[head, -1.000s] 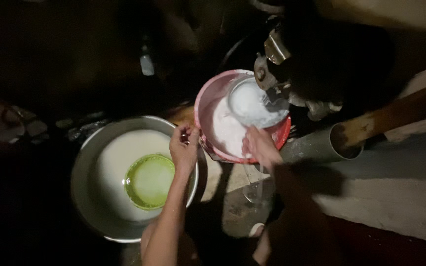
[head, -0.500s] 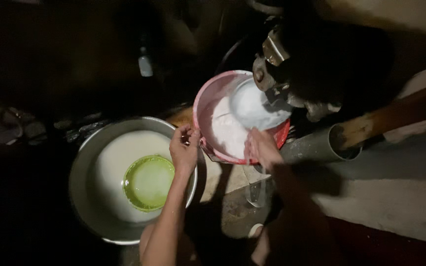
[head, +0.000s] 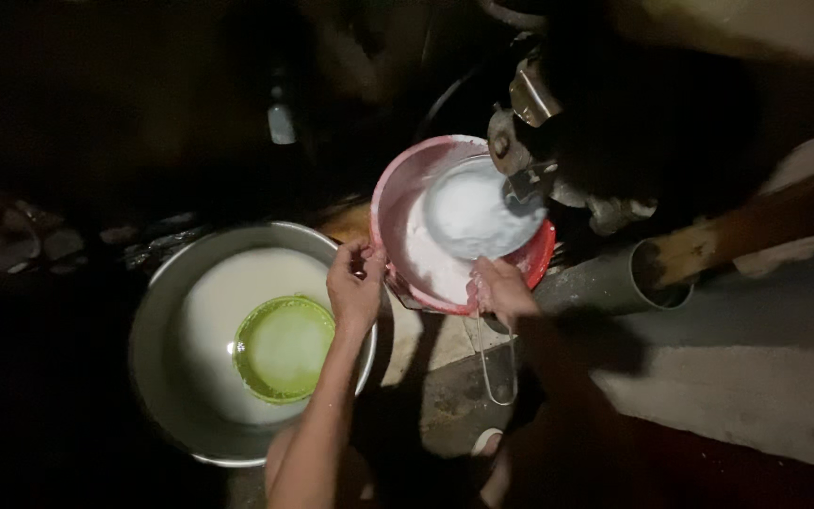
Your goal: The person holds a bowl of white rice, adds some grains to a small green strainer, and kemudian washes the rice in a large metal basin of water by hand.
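Nearest the camera, the person's two bare forearms rise from the bottom edge into a dim work spot on the ground. The left hand (head: 355,287) grips the near-left rim of a red plastic bucket (head: 539,254), fingers curled together over the lip with the thumb on the outside. The right hand (head: 499,287) sits at the bucket's near-right rim, wet with white liquid; its fingers look folded around the edge, though the gloom and the splashes hide exactly how they close. A thin wire handle (head: 492,363) hangs below that hand, against the floor. Left of the left hand, nearly touching the bucket, stands a wide steel basin (head: 157,302) filled with white liquid, and a green plastic bowl (head: 283,347) floats in it. The bucket itself is tilted up under a grinding machine (head: 529,104), and a round sieve (head: 475,215) heaped with white wet pulp rests inside it beneath the metal spout. Right of the bucket a grey pipe (head: 605,287) lies on its side, with a wooden beam (head: 746,231) beyond it; a small bottle (head: 281,123) stands in the dark at the far back. The work in hand looks like steadying the bucket while ground slurry collects; shifting it would call for a firm two-handed hold kept level, so the sieve does not slide.
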